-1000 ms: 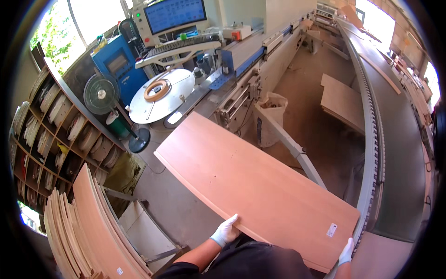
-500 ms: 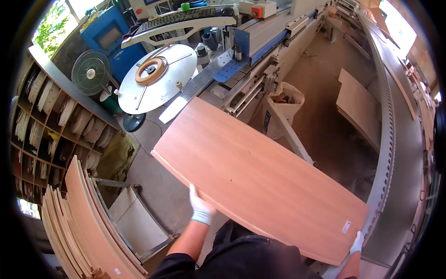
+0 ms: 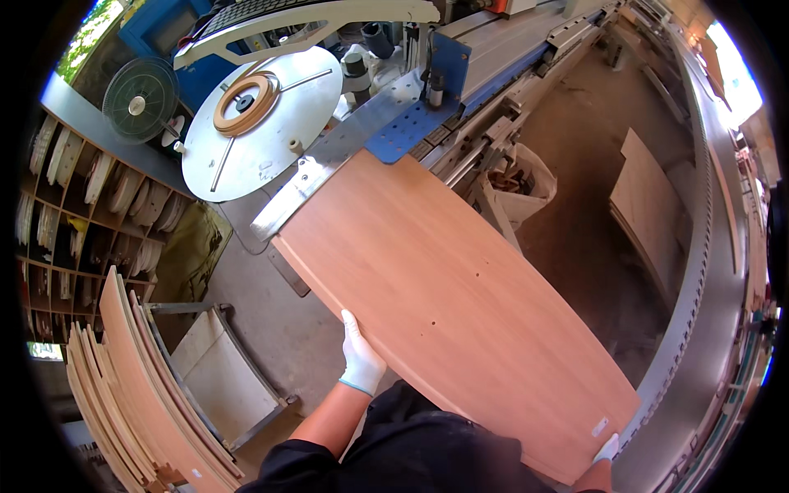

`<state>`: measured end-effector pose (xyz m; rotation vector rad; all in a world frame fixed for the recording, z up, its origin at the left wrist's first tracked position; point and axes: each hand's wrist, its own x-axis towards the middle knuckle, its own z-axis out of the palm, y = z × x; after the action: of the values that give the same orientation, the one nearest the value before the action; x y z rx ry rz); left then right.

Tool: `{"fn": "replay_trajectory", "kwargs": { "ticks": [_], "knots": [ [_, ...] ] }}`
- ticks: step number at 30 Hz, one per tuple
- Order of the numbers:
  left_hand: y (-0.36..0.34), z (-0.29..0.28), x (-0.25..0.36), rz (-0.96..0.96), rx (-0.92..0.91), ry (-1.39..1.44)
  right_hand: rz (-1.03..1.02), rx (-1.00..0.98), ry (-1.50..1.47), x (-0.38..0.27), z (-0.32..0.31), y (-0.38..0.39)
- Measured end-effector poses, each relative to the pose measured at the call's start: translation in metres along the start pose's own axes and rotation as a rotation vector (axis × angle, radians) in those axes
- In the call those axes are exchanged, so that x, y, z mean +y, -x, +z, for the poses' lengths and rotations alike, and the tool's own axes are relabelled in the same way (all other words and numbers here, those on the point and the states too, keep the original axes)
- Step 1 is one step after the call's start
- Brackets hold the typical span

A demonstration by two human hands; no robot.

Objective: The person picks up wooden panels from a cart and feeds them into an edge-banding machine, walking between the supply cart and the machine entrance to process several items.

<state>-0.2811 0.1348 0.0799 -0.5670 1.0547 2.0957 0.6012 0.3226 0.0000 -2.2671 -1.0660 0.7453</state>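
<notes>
A long pink-brown wooden panel (image 3: 452, 329) with two small holes lies diagonally before me. My left hand (image 3: 358, 356), in a white glove, grips its near long edge, fingers mostly underneath. At its lower right end, my gloved right hand (image 3: 606, 449) holds the corner, partly hidden. The panel's far end meets a silver metal bar (image 3: 279, 209) and reaches the blue perforated plate (image 3: 399, 115) of the machine (image 3: 518, 33). A white round turntable (image 3: 214, 164) with a coil of wood-coloured edging (image 3: 253, 86) stands just beyond.
Leaning panels (image 3: 140, 361) and a metal-framed stand (image 3: 215, 386) are at left, below a cubbyhole shelf (image 3: 57, 205) and a fan (image 3: 131, 90). A white sack (image 3: 530, 197), loose boards (image 3: 653, 222) and a long conveyor (image 3: 690, 361) stand to the right.
Both hands have carried the panel forward, so its far end has moved up to the silver bar and blue plate. The view has tilted down, losing most of the monitor.
</notes>
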Motion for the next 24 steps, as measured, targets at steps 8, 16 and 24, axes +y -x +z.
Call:
{"fn": "replay_trajectory", "kwargs": {
  "ticks": [8,16,24],
  "knots": [
    [-0.021,0.076,-0.02,-0.024,0.026,-0.027,0.046,-0.005,0.044,-0.067,0.052,-0.046],
    [-0.063,0.137,-0.042,-0.082,0.023,-0.039,-0.018,0.094,0.228,-0.157,0.1,-0.084],
    [-0.131,0.155,-0.081,0.031,-0.228,-0.143,0.126,0.287,0.484,-0.289,0.149,-0.062]
  ]
}}
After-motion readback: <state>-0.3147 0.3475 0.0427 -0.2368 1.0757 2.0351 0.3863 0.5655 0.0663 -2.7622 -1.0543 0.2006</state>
